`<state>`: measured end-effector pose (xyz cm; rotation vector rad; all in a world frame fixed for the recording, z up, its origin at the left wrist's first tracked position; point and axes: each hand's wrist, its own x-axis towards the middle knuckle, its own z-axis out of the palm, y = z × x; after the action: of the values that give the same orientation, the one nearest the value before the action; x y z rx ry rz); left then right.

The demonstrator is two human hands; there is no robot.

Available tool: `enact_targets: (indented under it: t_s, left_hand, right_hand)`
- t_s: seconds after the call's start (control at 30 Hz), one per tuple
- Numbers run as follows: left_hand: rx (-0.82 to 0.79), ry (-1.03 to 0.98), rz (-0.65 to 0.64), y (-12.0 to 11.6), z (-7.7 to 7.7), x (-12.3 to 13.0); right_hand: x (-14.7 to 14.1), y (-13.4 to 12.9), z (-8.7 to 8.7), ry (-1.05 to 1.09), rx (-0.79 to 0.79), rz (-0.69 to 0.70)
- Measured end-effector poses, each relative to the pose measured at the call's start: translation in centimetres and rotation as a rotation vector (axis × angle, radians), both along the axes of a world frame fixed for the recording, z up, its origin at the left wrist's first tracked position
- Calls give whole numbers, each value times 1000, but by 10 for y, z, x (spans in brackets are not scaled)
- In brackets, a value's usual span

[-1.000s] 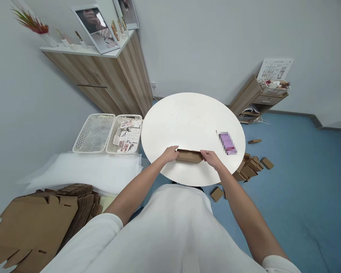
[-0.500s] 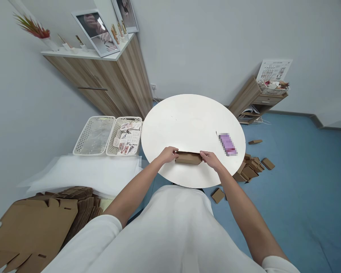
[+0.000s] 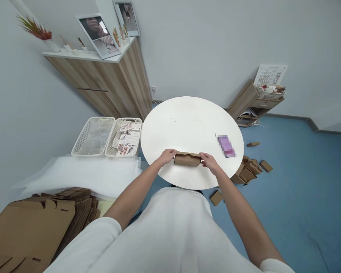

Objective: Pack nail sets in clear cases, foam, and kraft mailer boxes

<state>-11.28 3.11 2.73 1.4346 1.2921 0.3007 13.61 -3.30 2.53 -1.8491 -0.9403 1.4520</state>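
A small brown cardboard box point(image 3: 187, 159) rests near the front edge of the round white table point(image 3: 187, 121), its lid partly lowered over the front wall. My left hand point(image 3: 167, 156) grips the lid's left end between thumb and fingers. At the right end, my right hand point(image 3: 209, 162) pinches the lid's corner, with its lower fingers beside the box's side. The inside of the box is mostly hidden by the lid. A blurred purple item point(image 3: 226, 146) lies on the table to the right of my right hand.
Two white baskets point(image 3: 109, 136) stand left of the table, above white sheets point(image 3: 82, 174) and stacked flat cardboard point(image 3: 34, 227). Folded boxes point(image 3: 248, 170) lie on the floor at right, another box point(image 3: 216, 197) nearer. A wooden cabinet point(image 3: 102, 83) stands behind left.
The lid has tilted down toward the front of the box, so its notched flap now shows and less of the interior is seen. Both hands keep hold of its ends. The view has shifted slightly.
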Motion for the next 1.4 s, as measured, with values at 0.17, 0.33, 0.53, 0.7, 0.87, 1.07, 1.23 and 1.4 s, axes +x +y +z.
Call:
enact_targets:
  t_s: [0.17, 0.33, 0.53, 0.7, 0.87, 1.07, 1.23, 1.4]
  left_hand:
    - [-58, -1, 12, -5, -9, -3]
    - [-2, 3, -55, -10, -25, -5]
    - [66, 21, -18, -13, -32, 0]
    - [137, -72, 66, -27, -35, 5]
    - [116, -137, 130, -52, -52, 13]
    - [77, -76, 135, -70, -68, 17]
    - [82, 80, 155, -64, -67, 21]
    - [66, 167, 78, -57, -63, 28]
  right_hand:
    - [-1, -7, -10, 18, -34, 4]
    - [-10, -16, -18, -25, -9, -28]
    - [-18, -17, -19, -124, 89, -50]
    - [-21, -29, -20, -213, 216, -90]
    - [-27, -51, -32, -147, 169, -194]
    - [-30, -73, -45, -116, 134, -247]
    - [-22, -76, -45, -260, 34, -248]
    - [-6, -62, -36, -370, -78, -150]
